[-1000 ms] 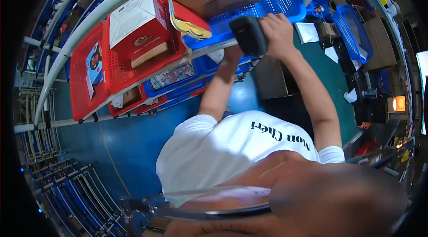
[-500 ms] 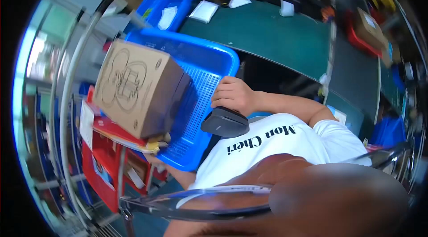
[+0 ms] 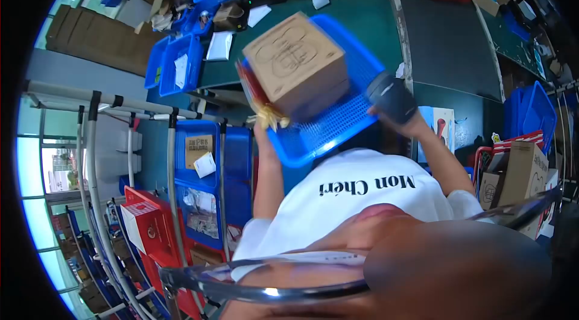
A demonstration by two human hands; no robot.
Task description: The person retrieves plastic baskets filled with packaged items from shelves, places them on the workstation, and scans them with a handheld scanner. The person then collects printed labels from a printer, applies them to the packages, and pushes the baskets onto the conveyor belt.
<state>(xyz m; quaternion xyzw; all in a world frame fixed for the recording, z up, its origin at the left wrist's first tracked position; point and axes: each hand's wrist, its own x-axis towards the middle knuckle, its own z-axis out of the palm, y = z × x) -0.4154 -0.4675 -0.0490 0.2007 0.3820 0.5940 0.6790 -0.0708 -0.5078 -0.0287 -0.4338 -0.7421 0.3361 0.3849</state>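
Note:
A blue plastic basket [image 3: 357,67], tilted, is held up in front of my chest. In it stands a closed brown cardboard box [image 3: 295,58] with a line drawing on top. Red and yellow packaging [image 3: 253,88] lies along its left side. My left hand [image 3: 263,129] grips the basket's lower left edge, its fingers mostly hidden beneath the yellow part. At the right edge, my right hand [image 3: 403,125] holds the rim, largely covered by a dark device [image 3: 392,98]; whether that is held or strapped on is unclear.
Behind the basket is a green-topped table [image 3: 371,25] with papers, black devices and blue bins [image 3: 184,64]. A pipe rack [image 3: 175,163] with blue and red baskets stands at left. Cartons [image 3: 522,169] and stacked blue baskets [image 3: 531,109] are at right.
The view has turned from the rack to the green table. The blue basket with the brown box has come off the rack and is now in both hands, over the table's near edge.

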